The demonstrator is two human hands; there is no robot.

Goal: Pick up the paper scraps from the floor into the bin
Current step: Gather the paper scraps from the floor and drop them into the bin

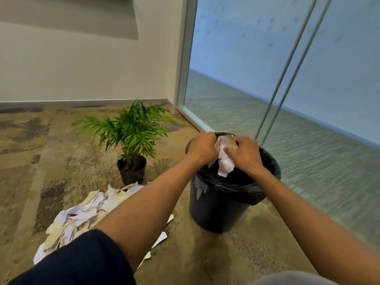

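Bin (218, 210): both hands, left hand (202, 148) and right hand (244, 154), clutch a scrap bundle (225, 161) above it. Contents possibly hidden. Large scrap pile (82, 217) left of bin remains.

My left forearm (144, 204) covers the right part of the pile of paper scraps (82, 214) on the floor. The fingers of both hands are buried in the held scraps (225, 159), so I can't read their grip exactly. The bin (216, 210) interior is too dark to see its contents.
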